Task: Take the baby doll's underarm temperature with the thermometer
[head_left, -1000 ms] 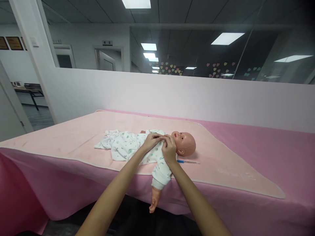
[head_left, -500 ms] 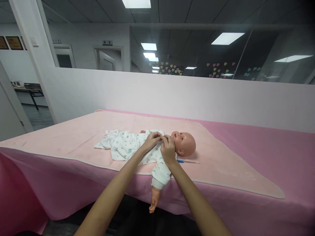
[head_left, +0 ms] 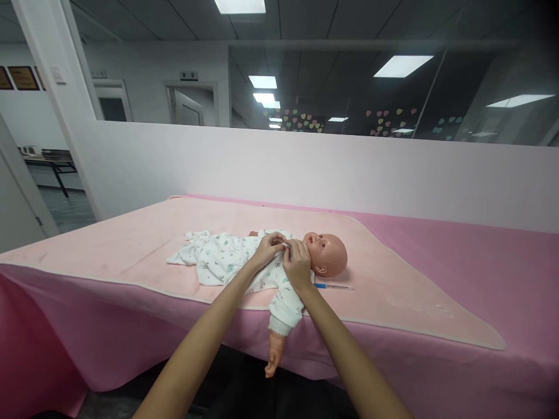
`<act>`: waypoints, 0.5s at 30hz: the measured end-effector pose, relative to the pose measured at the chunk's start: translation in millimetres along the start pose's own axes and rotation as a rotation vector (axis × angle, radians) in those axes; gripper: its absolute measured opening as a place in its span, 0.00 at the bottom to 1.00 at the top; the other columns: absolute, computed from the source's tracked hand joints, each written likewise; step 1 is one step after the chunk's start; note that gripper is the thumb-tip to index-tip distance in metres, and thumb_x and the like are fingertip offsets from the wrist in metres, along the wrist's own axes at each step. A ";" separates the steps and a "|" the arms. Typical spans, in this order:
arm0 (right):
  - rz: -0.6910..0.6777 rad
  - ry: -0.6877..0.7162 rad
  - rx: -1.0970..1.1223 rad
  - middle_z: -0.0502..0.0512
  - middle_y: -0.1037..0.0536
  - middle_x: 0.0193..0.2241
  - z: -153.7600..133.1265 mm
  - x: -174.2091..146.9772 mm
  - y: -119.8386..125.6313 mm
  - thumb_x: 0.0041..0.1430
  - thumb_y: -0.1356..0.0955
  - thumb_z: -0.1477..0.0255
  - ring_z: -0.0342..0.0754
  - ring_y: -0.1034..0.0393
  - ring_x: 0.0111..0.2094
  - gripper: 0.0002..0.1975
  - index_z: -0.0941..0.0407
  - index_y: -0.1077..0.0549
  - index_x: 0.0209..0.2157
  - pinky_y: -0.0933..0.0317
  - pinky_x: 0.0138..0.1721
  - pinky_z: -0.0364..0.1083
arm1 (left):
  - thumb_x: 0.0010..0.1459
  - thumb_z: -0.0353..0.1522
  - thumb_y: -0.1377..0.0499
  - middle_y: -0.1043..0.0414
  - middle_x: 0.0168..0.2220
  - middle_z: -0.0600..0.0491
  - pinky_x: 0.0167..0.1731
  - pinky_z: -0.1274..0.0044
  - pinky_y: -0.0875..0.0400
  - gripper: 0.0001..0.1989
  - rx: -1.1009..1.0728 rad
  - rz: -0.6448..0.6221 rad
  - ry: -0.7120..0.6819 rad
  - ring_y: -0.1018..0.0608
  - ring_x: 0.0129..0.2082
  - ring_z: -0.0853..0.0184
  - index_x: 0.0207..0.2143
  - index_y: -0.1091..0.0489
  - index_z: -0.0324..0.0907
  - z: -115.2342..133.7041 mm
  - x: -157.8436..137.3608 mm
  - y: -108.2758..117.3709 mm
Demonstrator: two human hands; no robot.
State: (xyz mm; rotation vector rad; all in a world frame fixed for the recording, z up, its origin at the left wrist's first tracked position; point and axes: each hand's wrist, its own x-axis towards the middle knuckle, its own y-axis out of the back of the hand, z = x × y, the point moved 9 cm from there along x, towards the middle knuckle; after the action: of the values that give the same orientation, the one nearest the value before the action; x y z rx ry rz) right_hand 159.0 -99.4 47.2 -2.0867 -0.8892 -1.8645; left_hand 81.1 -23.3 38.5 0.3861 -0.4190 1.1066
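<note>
A baby doll [head_left: 331, 256] lies on its back with its head to the right, dressed in a white printed baby outfit [head_left: 227, 259]. My left hand [head_left: 269, 249] is closed at the upper chest of the outfit, fingertips pinching the cloth near the neck. Close against it, my right hand [head_left: 299, 265] pinches the same area just below the doll's chin. The fingers hide the exact spot they grip. One doll arm [head_left: 275, 349] hangs over the table's front edge. Beside the doll's head lies a thin thermometer-like stick [head_left: 334, 286] with a blue end.
A peach mat [head_left: 117, 238] covers much of the table over a pink cloth [head_left: 437, 233]. Behind the table stands a low white wall [head_left: 305, 169] with a glass window above it. At the far left is a doorway with a side table [head_left: 50, 160].
My right hand shifts very slightly to the left, and its fingers change position a little at the neckline. My left hand and the doll stay almost still.
</note>
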 end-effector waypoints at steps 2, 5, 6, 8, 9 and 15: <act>0.000 0.006 -0.007 0.57 0.28 0.33 0.3 -0.5 -0.5 0.57 0.43 0.79 0.48 0.37 0.36 0.10 0.58 0.33 0.37 0.41 0.41 0.48 | 0.42 0.23 0.46 0.32 0.28 0.53 0.34 0.79 0.35 0.08 0.013 -0.003 -0.017 0.29 0.31 0.71 0.29 0.34 0.37 1.7 -0.5 -0.4; 0.004 0.014 0.000 0.56 0.29 0.32 0.2 -0.9 -0.3 0.57 0.43 0.79 0.48 0.37 0.36 0.10 0.58 0.33 0.36 0.41 0.40 0.48 | 0.44 0.23 0.46 0.31 0.29 0.53 0.34 0.78 0.35 0.08 0.057 0.002 -0.047 0.28 0.32 0.70 0.30 0.34 0.37 5.5 -1.1 -0.9; 0.004 0.013 0.001 0.56 0.29 0.32 0.4 -0.9 -0.3 0.57 0.43 0.79 0.48 0.37 0.36 0.10 0.57 0.33 0.36 0.41 0.40 0.47 | 0.44 0.24 0.46 0.31 0.29 0.53 0.34 0.78 0.35 0.08 0.075 0.002 -0.057 0.28 0.32 0.70 0.30 0.34 0.37 6.9 -1.5 -1.5; -0.001 0.001 -0.006 0.56 0.29 0.31 1.1 -0.8 -0.1 0.57 0.43 0.79 0.48 0.38 0.35 0.09 0.57 0.33 0.35 0.41 0.39 0.47 | 0.44 0.24 0.47 0.31 0.30 0.52 0.34 0.78 0.35 0.09 0.127 0.007 -0.082 0.28 0.32 0.69 0.31 0.33 0.37 10.5 -3.4 -3.0; -0.006 -0.006 -0.010 0.56 0.30 0.30 1.5 -0.8 -0.2 0.57 0.42 0.79 0.48 0.38 0.34 0.09 0.57 0.33 0.35 0.41 0.38 0.47 | 0.45 0.24 0.48 0.30 0.30 0.52 0.34 0.78 0.34 0.10 0.168 0.018 -0.098 0.28 0.32 0.69 0.32 0.33 0.37 12.7 -5.1 -3.4; -0.023 -0.034 -0.002 0.55 0.31 0.29 1.9 -0.9 1.4 0.55 0.42 0.79 0.48 0.39 0.33 0.08 0.57 0.34 0.33 0.42 0.37 0.47 | 0.48 0.27 0.48 0.30 0.31 0.54 0.37 0.75 0.36 0.08 0.634 0.209 -0.233 0.29 0.34 0.68 0.33 0.33 0.41 37.2 -32.6 3.5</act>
State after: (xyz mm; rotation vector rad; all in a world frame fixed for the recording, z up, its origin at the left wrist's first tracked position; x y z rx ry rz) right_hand 161.3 -99.7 46.3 -2.1241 -0.9230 -1.8467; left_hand 60.4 -65.5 54.2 1.0550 -0.3077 1.3959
